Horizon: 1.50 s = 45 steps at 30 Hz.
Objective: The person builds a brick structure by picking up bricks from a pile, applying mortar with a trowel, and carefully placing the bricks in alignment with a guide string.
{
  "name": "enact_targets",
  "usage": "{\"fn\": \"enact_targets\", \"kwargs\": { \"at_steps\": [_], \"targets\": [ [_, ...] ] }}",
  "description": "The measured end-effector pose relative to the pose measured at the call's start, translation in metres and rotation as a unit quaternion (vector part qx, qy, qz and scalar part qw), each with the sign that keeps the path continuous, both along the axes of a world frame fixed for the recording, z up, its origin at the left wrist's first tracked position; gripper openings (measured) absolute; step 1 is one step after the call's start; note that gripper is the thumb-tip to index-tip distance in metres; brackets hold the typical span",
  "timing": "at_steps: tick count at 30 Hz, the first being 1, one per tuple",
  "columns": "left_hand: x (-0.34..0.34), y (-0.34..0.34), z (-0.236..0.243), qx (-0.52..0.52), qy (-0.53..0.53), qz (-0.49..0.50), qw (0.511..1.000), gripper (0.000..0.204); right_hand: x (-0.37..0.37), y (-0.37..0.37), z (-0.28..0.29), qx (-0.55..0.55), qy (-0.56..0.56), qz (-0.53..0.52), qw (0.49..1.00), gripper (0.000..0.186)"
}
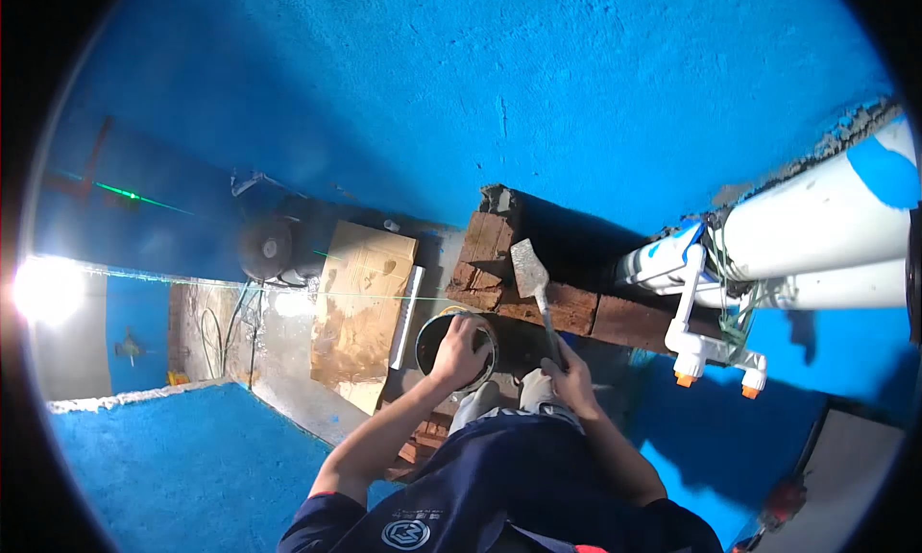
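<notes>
A round dark bucket [420, 349] stands in front of my feet. Over its mouth is my left hand [459, 353], thumb and fingers apart, with the fingertips near the far rim; nothing shows in its grasp. My right hand [570, 375] is closed round the handle of a trowel [528, 265]. The trowel's flat blade, smeared with grey, points away from me above a low row of reddish-brown bricks [567, 306]. What the bucket holds is mostly hidden by my left hand.
White pipes [816, 231] run along the blue wall [615, 92] at right, with orange-capped fittings [686, 375] hanging from them. Stained cardboard [360, 303] lies left of the bucket. More bricks [423, 443] sit near my left side. A bright lamp [48, 289] shines at far left.
</notes>
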<state>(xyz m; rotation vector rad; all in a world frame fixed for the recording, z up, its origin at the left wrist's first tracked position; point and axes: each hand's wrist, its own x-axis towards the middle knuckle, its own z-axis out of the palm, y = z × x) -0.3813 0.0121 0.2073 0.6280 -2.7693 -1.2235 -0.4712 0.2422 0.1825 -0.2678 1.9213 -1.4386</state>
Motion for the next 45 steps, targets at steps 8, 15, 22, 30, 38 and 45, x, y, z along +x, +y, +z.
{"fn": "enact_targets", "kwargs": {
  "at_steps": [8, 15, 22, 30, 38, 45],
  "targets": [
    [-0.078, -0.059, -0.051, -0.39, -0.072, -0.23, 0.889, 0.054, 0.017, 0.015, 0.004, -0.044, -0.096, -0.075, 0.992, 0.054],
    [-0.094, -0.069, -0.057, -0.298, -0.046, -0.262, 0.917, 0.034, 0.017, 0.034, -0.011, -0.022, -0.034, -0.062, 0.997, 0.057],
    [-0.173, -0.084, -0.032, -0.285, -0.036, -0.15, 0.946, 0.028, 0.011, 0.05, -0.016, 0.002, -0.005, -0.068, 0.998, 0.051],
    [-0.246, -0.111, -0.048, -0.397, -0.036, -0.155, 0.904, 0.037, 0.02, 0.061, 0.009, 0.039, -0.076, -0.116, 0.99, 0.056],
    [-0.257, -0.113, -0.075, -0.421, -0.007, -0.158, 0.893, 0.033, 0.022, 0.062, 0.012, 0.052, -0.104, -0.146, 0.982, 0.057],
    [-0.256, -0.117, -0.09, -0.366, -0.068, -0.132, 0.919, 0.04, 0.008, 0.053, 0.012, 0.088, -0.14, -0.104, 0.981, 0.056]
  ]
}}
